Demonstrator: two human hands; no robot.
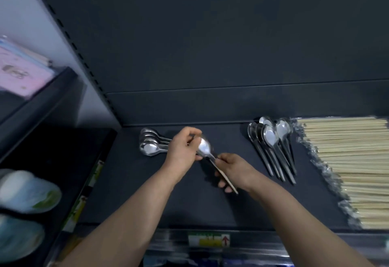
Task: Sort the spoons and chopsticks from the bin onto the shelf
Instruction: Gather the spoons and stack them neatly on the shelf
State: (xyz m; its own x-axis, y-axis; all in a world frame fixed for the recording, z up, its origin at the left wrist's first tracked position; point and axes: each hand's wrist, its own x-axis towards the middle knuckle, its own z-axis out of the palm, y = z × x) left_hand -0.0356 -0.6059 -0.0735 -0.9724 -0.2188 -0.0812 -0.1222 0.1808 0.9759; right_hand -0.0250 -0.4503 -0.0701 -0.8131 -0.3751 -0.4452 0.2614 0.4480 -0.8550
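Over the dark shelf [210,203], both hands hold one metal spoon [204,148]. My left hand [182,153] pinches its bowl. My right hand [233,171] grips its handle along with a pale chopstick [228,181] that sticks out toward me. A small row of metal spoons [149,143] lies just left of my left hand. Several long-handled spoons [271,140] lie to the right, bowls at the back. A wide pile of pale chopsticks [353,170] fills the shelf's right end.
Crinkled clear wrap [315,157] edges the chopstick pile. A perforated upright [69,35] divides off the left bay, where pale bowls [27,193] and a pink package [23,73] sit. A price label [208,239] is on the shelf's front rail.
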